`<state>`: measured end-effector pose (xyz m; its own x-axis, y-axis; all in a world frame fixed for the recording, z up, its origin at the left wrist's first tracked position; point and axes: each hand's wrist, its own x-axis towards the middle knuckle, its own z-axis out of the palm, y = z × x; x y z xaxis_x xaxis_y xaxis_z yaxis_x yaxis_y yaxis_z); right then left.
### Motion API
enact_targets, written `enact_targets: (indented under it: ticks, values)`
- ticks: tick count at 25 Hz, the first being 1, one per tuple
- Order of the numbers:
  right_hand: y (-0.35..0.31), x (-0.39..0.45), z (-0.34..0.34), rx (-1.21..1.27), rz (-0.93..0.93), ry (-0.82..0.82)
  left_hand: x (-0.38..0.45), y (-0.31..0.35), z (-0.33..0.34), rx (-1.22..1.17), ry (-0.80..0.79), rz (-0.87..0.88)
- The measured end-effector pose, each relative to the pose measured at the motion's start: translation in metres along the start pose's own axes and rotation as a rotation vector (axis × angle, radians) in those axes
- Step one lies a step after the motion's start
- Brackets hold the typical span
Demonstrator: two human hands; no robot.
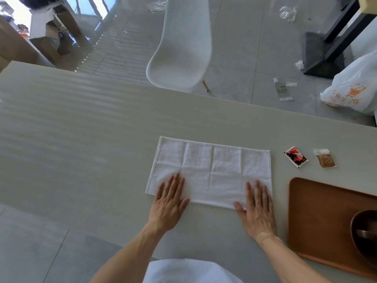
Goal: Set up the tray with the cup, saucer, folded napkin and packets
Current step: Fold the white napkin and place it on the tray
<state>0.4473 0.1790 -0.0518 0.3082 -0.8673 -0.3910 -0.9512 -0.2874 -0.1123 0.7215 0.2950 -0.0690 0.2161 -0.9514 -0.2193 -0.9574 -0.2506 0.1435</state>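
Observation:
A white cloth napkin (212, 168) lies spread flat on the grey table, folded into a wide rectangle with crease lines showing. My left hand (169, 201) presses flat on its near left corner, fingers together and extended. My right hand (257, 209) lies flat on its near right corner. To the right of the napkin lie a red and black packet (295, 157) and a brown packet (326, 159). A brown wooden tray (318, 219) sits at the right edge, with a dark saucer (355, 225) and part of a dark cup (366, 235) on it, cut off by the frame.
A white chair (181, 48) stands beyond the table's far edge. On the floor to the right are a white plastic bag (353, 88) and bits of litter. Cardboard boxes (49, 31) stand at the far left.

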Motion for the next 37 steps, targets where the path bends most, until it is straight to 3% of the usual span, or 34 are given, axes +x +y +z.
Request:
enact_targets:
  ticks: [4,9,16,23,30,37]
  values:
    - [0.010,-0.006,-0.001,0.041,0.056,-0.012,-0.012,-0.038,-0.009,-0.006,-0.005,-0.030]
    - [0.000,-0.007,-0.006,0.022,0.084,0.022,-0.008,-0.029,-0.013,-0.077,0.032,-0.054]
    - [-0.061,0.053,-0.024,0.039,-0.244,0.170,0.082,0.044,-0.025,-0.115,0.093,0.215]
    - [-0.055,0.087,-0.008,0.038,-0.195,0.173,0.114,0.056,-0.009,-0.069,0.070,0.243]
    - [0.008,0.095,-0.013,0.029,-0.031,0.253,0.110,-0.050,-0.022,0.022,0.091,-0.014]
    - [-0.021,0.100,-0.030,0.119,-0.079,0.251,0.121,-0.021,-0.031,-0.022,0.140,-0.010]
